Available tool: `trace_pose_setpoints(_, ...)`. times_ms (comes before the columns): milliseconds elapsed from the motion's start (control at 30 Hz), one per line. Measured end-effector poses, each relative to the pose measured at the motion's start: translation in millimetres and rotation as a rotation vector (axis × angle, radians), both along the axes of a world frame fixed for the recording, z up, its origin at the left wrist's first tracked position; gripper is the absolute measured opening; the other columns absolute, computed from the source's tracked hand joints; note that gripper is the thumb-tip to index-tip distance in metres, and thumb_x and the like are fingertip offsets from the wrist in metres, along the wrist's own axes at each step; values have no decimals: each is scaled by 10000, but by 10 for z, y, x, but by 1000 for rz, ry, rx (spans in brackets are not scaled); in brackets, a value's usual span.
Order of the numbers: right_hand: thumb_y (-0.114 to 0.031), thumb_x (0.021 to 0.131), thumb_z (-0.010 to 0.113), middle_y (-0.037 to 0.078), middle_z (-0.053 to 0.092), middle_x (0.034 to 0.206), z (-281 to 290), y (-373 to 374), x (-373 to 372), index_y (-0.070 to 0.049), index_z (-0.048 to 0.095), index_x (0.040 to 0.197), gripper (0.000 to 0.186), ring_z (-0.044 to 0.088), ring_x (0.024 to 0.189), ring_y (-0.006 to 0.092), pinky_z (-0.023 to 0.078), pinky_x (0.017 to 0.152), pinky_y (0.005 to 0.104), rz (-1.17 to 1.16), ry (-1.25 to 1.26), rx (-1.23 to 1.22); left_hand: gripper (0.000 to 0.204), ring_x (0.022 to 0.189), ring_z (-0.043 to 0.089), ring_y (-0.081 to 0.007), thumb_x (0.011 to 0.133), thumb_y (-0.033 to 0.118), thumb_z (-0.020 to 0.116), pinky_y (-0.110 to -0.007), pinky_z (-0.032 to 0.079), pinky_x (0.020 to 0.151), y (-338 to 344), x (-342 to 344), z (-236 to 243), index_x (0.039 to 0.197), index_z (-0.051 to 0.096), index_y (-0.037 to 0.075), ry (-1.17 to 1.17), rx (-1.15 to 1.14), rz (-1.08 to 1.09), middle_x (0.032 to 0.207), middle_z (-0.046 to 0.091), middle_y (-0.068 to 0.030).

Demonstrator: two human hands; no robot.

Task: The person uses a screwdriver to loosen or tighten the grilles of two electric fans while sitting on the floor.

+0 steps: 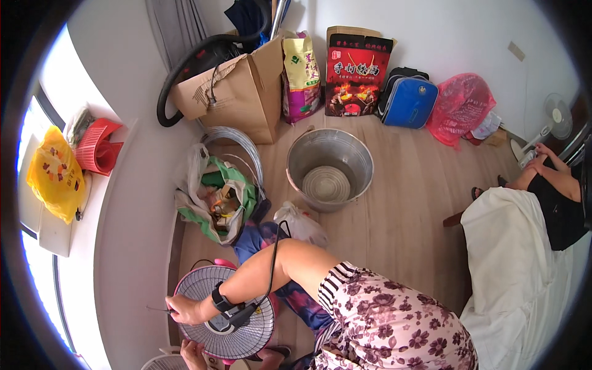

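My right hand (185, 308) is closed on a thin metal tool or wire (158, 309) at the left rim of a round wire-grilled fan or heater (239, 338) with pink housing. My bare forearm and floral sleeve reach across above it, and a black cable (271, 262) loops beside the wrist. Below, at the grille's lower-left edge, my left hand (192, 354) grips the rim with curled fingers, mostly seen at the frame bottom. Blue patterned cloth (253, 240) lies under my arm.
A metal bucket (354, 154), a green-white bag (240, 203), wire coils (253, 157) and a cardboard box (246, 105) stand ahead. Packages (361, 71) line the wall. A windowsill (98, 203) is at left. At right, another person (555, 197) sits by a white-draped seat (505, 246).
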State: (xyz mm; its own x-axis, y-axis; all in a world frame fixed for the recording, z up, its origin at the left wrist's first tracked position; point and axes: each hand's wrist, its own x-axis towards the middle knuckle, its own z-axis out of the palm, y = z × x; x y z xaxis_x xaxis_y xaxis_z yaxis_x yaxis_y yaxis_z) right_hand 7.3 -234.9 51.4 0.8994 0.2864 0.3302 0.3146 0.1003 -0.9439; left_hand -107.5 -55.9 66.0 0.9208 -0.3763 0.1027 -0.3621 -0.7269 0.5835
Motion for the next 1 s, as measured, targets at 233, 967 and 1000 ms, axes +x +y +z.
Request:
trace_pose_setpoints(233, -50, 757, 538, 171, 533, 589, 300, -169, -52, 56, 435, 856, 178, 581, 547, 298, 456, 533, 384, 81, 167, -59, 148, 680, 504, -204, 809, 37, 572, -306, 447, 619, -256, -22, 420, 951, 574, -5, 26, -31, 206, 744, 564, -109)
trace_pose_setpoints(967, -67, 732, 561, 228, 554, 706, 205, -155, 15, 50, 443, 896, 234, 575, 707, 380, 446, 611, 419, -45, -56, -50, 736, 667, 464, -69, 699, -74, 504, -188, 393, 632, -2696, 112, 2049, 1387, 253, -3, -4, -287, -240, 753, 462, -11)
trace_pose_setpoints(1000, -68, 732, 561, 229, 553, 707, 232, -160, 21, 50, 443, 896, 234, 574, 708, 381, 446, 611, 419, -44, -56, -46, 719, 660, 462, -67, 693, -81, 500, -187, 393, 628, -2836, 135, 2074, 1375, 282, -4, 24, -359, -237, 743, 464, -11)
